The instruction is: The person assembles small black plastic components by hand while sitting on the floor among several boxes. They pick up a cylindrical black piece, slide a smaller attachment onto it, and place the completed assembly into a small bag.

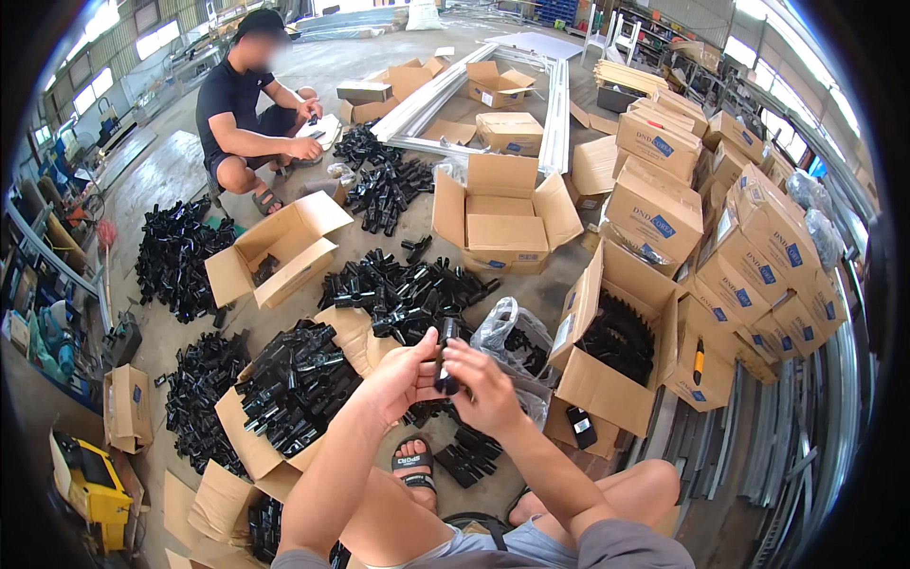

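Note:
A small black part (447,334), like a plastic or metal fitting, stands upright between my two hands above my lap. My left hand (403,379) grips it, thumb up along its side. The fingers of my right hand (485,391) are bent against its other side; their tips are partly hidden. Just beyond my hands lies a heap of similar black parts (398,289). More of them fill an open carton (232,427) to the left. A few lie in a row (469,457) on the floor by my sandalled foot.
On the right, an open carton (607,396) holds black pieces beside a clear plastic bag (517,327). Stacked cartons (654,213) rise behind it, with metal profiles (758,446) alongside. A co-worker (242,123) squats at the far left. A yellow toolbox (95,493) stands lower left.

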The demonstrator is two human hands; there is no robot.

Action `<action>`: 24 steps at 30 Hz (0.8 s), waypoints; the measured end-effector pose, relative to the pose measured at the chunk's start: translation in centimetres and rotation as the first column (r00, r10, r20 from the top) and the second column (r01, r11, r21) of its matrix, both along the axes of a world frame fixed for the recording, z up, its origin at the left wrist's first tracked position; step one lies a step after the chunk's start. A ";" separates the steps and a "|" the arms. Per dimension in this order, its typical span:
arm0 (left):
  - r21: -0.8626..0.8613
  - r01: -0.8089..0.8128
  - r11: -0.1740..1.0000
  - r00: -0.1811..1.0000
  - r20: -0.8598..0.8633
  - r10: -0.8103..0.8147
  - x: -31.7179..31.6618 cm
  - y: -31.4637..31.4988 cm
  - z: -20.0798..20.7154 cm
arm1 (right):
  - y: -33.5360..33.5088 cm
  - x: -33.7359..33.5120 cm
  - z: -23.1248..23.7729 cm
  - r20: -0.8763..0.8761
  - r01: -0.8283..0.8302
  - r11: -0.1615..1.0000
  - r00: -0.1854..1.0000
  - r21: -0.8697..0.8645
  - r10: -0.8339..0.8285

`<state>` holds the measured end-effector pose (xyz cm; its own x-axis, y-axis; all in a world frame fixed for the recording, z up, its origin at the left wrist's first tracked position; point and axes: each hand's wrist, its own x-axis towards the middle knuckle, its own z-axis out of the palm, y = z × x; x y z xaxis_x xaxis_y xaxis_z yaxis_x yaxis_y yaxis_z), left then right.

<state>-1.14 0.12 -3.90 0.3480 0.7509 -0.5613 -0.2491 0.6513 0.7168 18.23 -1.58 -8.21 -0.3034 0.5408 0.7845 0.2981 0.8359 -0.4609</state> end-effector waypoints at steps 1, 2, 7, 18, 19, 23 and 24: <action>0.002 0.010 1.000 1.000 0.008 -0.010 -0.3 0.1 -0.3 | -0.3 -0.4 -0.4 0.026 -0.007 1.000 1.000 0.017 0.006; 0.041 0.000 0.999 0.999 0.036 -0.002 -0.5 -0.2 -0.6 | -0.4 -0.6 -0.7 0.041 -0.014 1.000 0.999 0.023 0.013; 0.126 -0.082 0.989 0.983 0.175 0.059 -0.5 0.0 0.0 | -1.3 -0.9 0.1 -0.264 -0.128 0.976 0.961 -0.174 0.079; 0.408 0.294 0.864 0.939 -0.290 -0.183 1.5 -0.4 -1.5 | 0.8 3.0 0.5 -0.622 -0.521 0.377 0.749 -0.766 -0.229; 0.409 0.312 0.858 0.927 -0.328 -0.181 1.7 -0.3 -1.5 | 0.6 3.1 0.2 -0.607 -0.500 0.383 0.755 -0.777 -0.246; 0.377 0.375 0.847 0.897 -0.380 -0.228 1.8 -0.8 -1.0 | 0.4 3.9 -0.7 -0.612 -0.515 0.360 0.752 -0.778 -0.244; 0.356 0.388 0.850 0.905 -0.322 -0.278 1.4 -0.8 -1.3 | 0.3 3.8 -0.4 -0.618 -0.526 0.354 0.751 -0.773 -0.232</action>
<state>0.30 -0.68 -5.19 0.5081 0.7926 -0.3370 0.1523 0.3024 0.9409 22.05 -1.28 -8.64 -0.2004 0.9726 -0.1177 -0.3993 -0.1908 -0.8968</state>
